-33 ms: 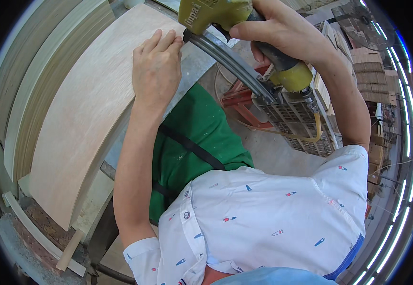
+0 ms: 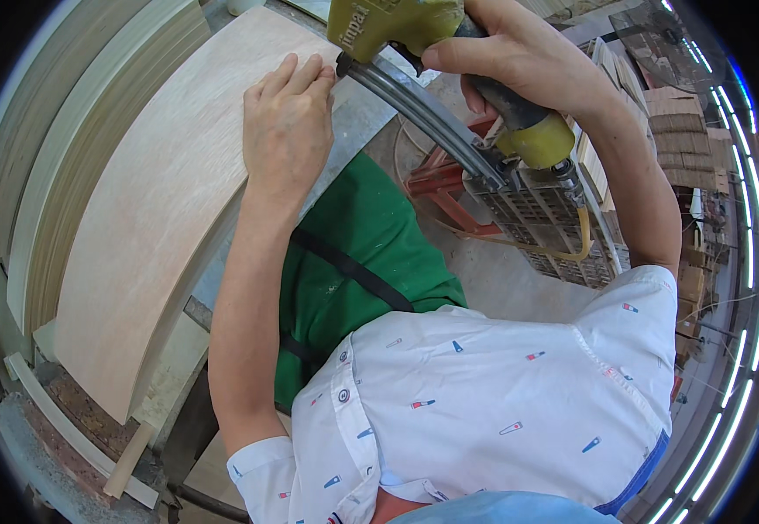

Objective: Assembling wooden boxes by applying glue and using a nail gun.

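Note:
A yellow-green pneumatic nail gun with a long dark magazine is at the top of the view. My right hand is wrapped round its dark grip, with the thumb near the trigger area. The gun's nose is over the board's far right end, right beside my left fingertips. My left hand holds the near edge of a wide, curved pale plywood board, its fingers slightly bent on top and its thumb hidden. Whether the nose touches the wood I cannot tell.
Stacked curved wooden panels stand along the left. A thin wooden strip sticks out below the board. A yellowish air hose hangs from the gun beside a grey plastic crate. Red metal framing and a fan are at the right.

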Demonstrator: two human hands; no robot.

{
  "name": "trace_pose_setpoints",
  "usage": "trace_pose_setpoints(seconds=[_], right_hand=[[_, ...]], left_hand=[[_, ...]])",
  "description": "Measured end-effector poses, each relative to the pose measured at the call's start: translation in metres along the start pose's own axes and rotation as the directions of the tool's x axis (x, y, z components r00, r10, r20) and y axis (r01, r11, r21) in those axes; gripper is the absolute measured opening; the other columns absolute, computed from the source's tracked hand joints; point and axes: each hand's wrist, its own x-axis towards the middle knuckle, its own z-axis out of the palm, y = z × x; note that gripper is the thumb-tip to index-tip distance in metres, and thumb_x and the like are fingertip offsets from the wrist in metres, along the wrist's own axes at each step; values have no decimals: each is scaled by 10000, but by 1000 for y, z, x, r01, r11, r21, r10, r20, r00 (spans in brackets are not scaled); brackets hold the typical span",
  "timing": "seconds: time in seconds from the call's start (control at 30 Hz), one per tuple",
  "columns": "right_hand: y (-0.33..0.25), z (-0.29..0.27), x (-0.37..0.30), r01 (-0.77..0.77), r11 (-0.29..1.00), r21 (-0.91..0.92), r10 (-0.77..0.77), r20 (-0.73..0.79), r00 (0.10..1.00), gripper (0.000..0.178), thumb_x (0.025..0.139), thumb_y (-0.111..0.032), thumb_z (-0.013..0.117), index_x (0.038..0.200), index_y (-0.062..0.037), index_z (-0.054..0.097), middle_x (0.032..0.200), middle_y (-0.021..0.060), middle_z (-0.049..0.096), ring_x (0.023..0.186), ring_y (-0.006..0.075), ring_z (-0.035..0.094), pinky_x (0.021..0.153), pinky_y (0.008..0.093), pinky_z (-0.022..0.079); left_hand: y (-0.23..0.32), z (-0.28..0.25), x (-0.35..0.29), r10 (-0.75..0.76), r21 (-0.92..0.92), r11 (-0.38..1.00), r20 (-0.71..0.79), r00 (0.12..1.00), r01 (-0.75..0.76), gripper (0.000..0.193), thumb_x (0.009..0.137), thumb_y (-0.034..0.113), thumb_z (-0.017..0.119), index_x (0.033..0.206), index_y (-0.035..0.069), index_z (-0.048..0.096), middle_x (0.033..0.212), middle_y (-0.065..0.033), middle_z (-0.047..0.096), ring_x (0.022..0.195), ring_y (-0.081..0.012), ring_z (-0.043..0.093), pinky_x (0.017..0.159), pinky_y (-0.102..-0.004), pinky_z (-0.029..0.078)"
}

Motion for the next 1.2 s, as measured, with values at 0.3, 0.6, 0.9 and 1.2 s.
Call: trace_pose_setpoints(seconds=[0.3, 0.6, 0.9, 1.2], right_hand=[[-3, -1, -2, -10, 1000, 22, 9, 63, 998, 270, 838, -187, 615, 949, 52, 559, 695, 55, 603, 571, 113, 583, 504, 243, 454], [-4, 1, -1, 0, 1000, 27, -2, 68, 998, 271, 842, -175, 613, 971, 56, 553, 682, 48, 593, 559, 110, 578, 497, 240, 449], [7, -6, 6, 4, 999, -52, 0, 88, 996, 255, 841, -171, 605, 957, 52, 561, 665, 48, 587, 542, 106, 560, 485, 238, 439], [-19, -15, 36, 108, 990, 92, -105, -31, 994, 218, 813, -155, 601, 903, 43, 582, 608, 70, 571, 497, 135, 570, 447, 261, 451]], left_hand=[[0, 0, -1, -14, 3, 1000, 17, 1000, 14, 209, 850, 128, 586, 1014, 57, 695, 1127, -54, 655, 1133, -242, 559, 920, -381, 405], [0, 1, -1, -14, 13, 1000, 18, 1000, 14, 208, 851, 132, 588, 1014, 59, 695, 1120, -55, 658, 1119, -247, 569, 915, -383, 409], [1, 0, -1, -7, -10, 1000, -1, 1000, 7, 203, 838, 116, 575, 982, 36, 693, 1110, -65, 657, 1113, -255, 568, 919, -394, 408], [1, -3, 2, 9, -44, 999, -30, 1000, -10, 223, 779, 80, 578, 963, 23, 688, 1085, -80, 652, 1083, -270, 579, 896, -402, 414]])
